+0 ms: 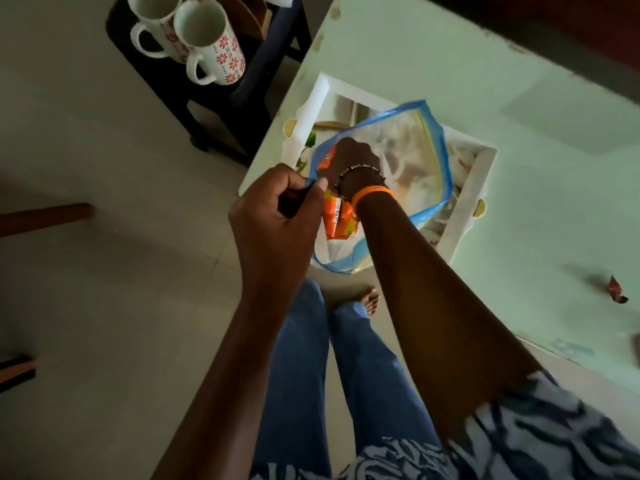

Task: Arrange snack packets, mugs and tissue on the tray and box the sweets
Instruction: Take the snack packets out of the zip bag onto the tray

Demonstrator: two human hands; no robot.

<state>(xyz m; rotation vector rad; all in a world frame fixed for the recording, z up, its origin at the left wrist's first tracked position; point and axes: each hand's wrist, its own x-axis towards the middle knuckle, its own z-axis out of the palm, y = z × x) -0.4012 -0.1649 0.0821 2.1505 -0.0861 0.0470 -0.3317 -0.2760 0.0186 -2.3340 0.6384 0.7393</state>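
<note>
Seemingly, both hands [277,209] in bag [426,140].

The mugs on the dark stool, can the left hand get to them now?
Probably not right away. The left hand is pinching the edge of the blue-rimmed plastic bag, and the two mugs stand apart on the dark stool. Nothing blocks the way, once it lets go.

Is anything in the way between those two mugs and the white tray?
Yes. The blue-edged plastic bag hangs over the tray, held open by the left hand with the right hand inside. The mugs stand on the stool.
</note>
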